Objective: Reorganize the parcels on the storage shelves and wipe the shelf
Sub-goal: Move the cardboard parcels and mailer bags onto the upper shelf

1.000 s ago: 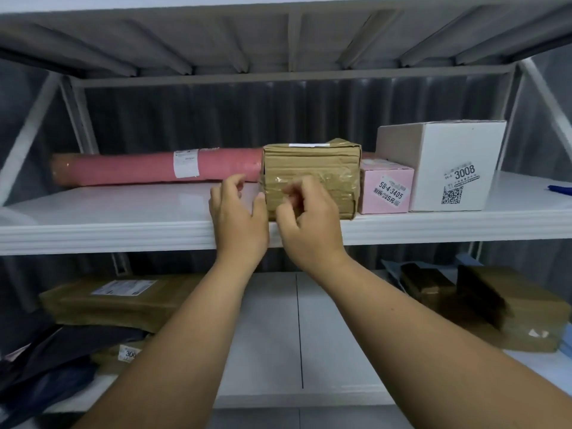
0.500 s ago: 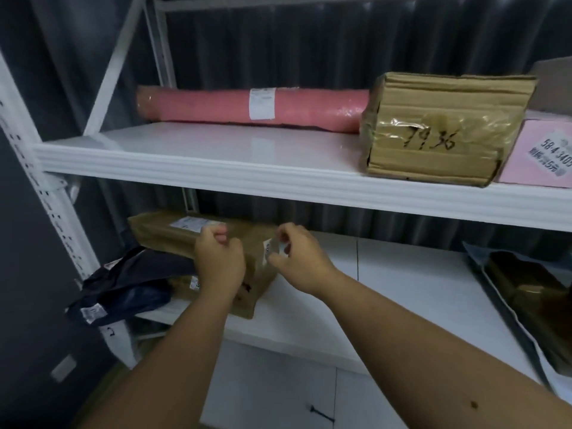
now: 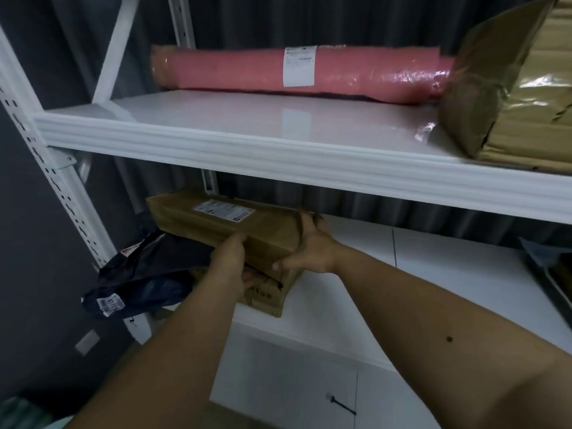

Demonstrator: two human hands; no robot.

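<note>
Both hands on the long brown cardboard parcel (image 3: 223, 226) at the left end of the lower shelf (image 3: 356, 274). Left hand (image 3: 230, 267) curled round its front long edge, thumb on top, fingers tucked underneath. Right hand (image 3: 309, 246) spread wide over the parcel's right end, thumb along the front corner, fingers wrapped round the back. White shipping label on the parcel's top face, text too small to read. The parcel sits on a second brown box (image 3: 266, 295) near the shelf's front edge. Just left of them a dark navy poly mailer bag (image 3: 145, 274) w/ a small white label hangs over the shelf's left front corner, beside the white perforated upright (image 3: 46, 168).

Upper shelf (image 3: 278, 150): pink wrapped roll (image 3: 297, 72) w/ white label lies along the back edge; taped brown box (image 3: 510, 88) at the right, touching the roll's right end. Front left of that shelf bare and glossy.
</note>
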